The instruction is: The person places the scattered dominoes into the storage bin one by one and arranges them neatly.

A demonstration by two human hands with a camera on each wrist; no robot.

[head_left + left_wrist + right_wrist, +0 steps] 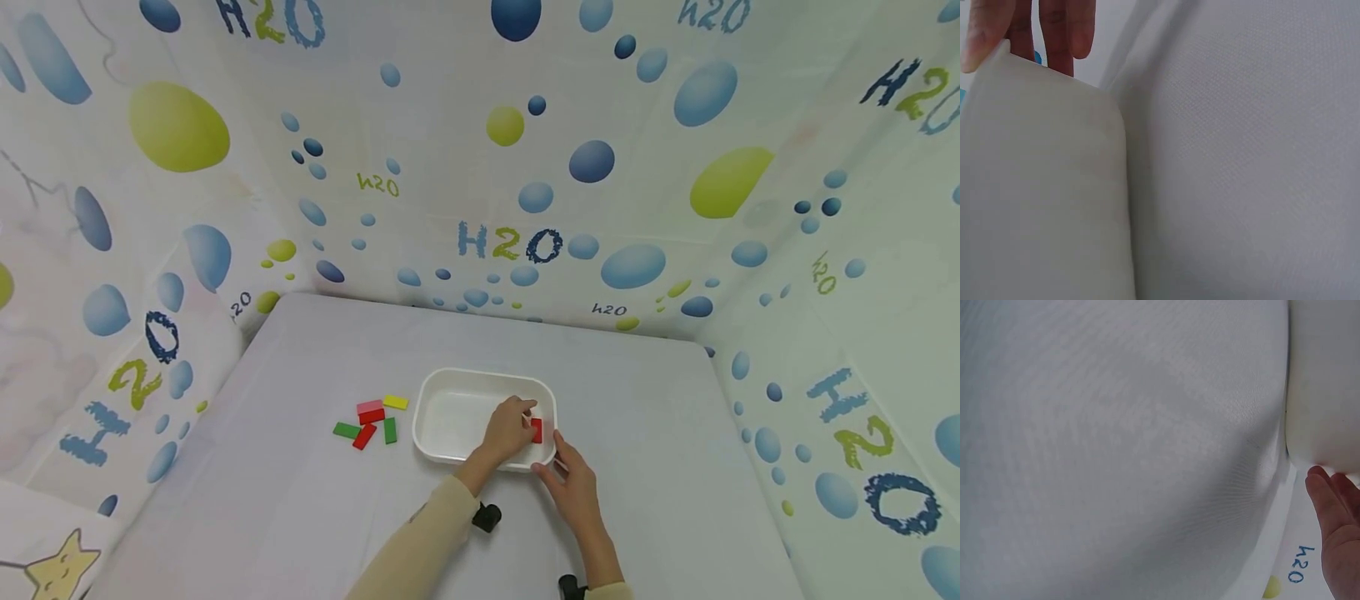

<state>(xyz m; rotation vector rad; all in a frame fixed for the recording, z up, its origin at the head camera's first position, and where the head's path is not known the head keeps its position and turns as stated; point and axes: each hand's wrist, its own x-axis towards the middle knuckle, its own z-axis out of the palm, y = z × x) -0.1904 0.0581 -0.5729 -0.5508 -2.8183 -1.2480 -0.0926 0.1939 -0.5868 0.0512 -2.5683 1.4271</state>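
Note:
A white tray (pixel 453 404) sits on the table, its outer wall (pixel 1047 181) filling much of the left wrist view. My left hand (pixel 510 429) reaches over the front rim into the tray's right end, fingers bent down beside a red block (pixel 536 431). Part of that block is hidden by the hand, and I cannot tell whether the fingers pinch it. In the left wrist view the fingers (pixel 1054 28) hang beyond the rim. My right hand (pixel 576 492) holds the tray's front right corner, thumb at the front and fingers along the right side.
Left of the tray lie several loose blocks: a yellow block (pixel 395 402), a pink block (pixel 369 407), red ones (pixel 364 437) and green ones (pixel 390 431). A patterned curtain (pixel 420 208) surrounds the white table (pixel 300 500) at the back and sides. Black wrist cameras (pixel 487 517) hang under the forearms.

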